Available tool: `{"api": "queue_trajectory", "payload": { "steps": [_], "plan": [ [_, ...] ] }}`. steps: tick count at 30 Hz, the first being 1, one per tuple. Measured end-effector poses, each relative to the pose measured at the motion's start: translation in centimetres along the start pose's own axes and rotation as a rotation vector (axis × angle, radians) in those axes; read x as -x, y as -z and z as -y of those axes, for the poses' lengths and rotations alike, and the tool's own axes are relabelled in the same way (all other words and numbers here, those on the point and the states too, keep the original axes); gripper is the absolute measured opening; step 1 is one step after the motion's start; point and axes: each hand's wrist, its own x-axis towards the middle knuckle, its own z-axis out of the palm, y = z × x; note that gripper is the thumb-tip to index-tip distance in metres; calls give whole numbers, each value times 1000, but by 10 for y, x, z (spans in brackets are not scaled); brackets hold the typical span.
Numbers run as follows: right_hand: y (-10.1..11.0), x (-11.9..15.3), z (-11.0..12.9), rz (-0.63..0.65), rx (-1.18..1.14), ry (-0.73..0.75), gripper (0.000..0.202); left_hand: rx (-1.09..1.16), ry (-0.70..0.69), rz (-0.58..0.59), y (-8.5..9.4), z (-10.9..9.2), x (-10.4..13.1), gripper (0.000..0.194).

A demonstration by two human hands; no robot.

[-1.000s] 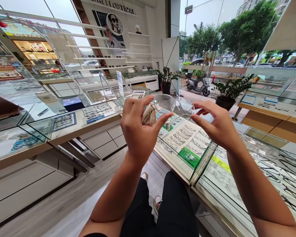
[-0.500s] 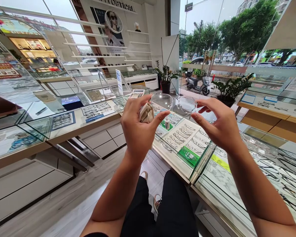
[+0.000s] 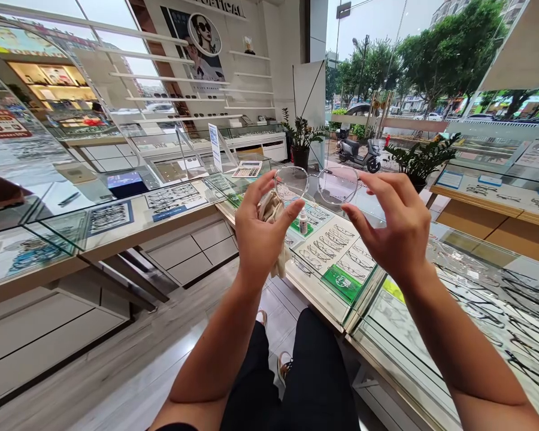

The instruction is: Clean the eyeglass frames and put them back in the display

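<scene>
A pair of eyeglasses (image 3: 314, 175) with thin clear rims is held up in front of me, its two lenses facing me. My left hand (image 3: 261, 230) grips the frame's left side with fingers and thumb, and a crumpled beige cloth (image 3: 278, 263) is tucked in the same palm and hangs below it. At the right side, my right hand (image 3: 395, 224) holds the frame edge between fingertips. Beyond the glasses, a small white bottle (image 3: 302, 221) stands upright on the glass display counter (image 3: 317, 299).
Several eyeglass frames (image 3: 332, 245) lie inside the counter, beside a green card (image 3: 342, 282). More frames (image 3: 532, 323) fill the case at right. A calculator (image 3: 247, 169) rests farther back. Another glass counter (image 3: 161, 230) runs along the left. Potted plants (image 3: 302, 143) stand near the window.
Both hands have shifted slightly, the left rightward, bringing them closer together. The eyeglasses have turned a little, and more of the cloth now hangs below my left hand.
</scene>
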Motion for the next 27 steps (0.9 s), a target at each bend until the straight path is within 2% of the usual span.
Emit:
{"api": "queue_trajectory", "payload": {
  "steps": [4,8,12,22,27],
  "plan": [
    [-3,2,4,-5,-24,-30,51,-4,-35,-38,-4,5,2,67],
    [-6,3,6,-18,-77,-48,46,-52,-142,-152,-8,3,5,63],
    [-7,3,7,-5,-197,-134,43,-82,-225,-236,-10,1,7,61],
    [-12,0,-1,-21,-484,-342,33,-202,-229,-245,-6,2,12,65],
    [-17,-1,-2,-53,-565,-389,31,-205,-248,-247,-6,0,14,64]
  ]
}}
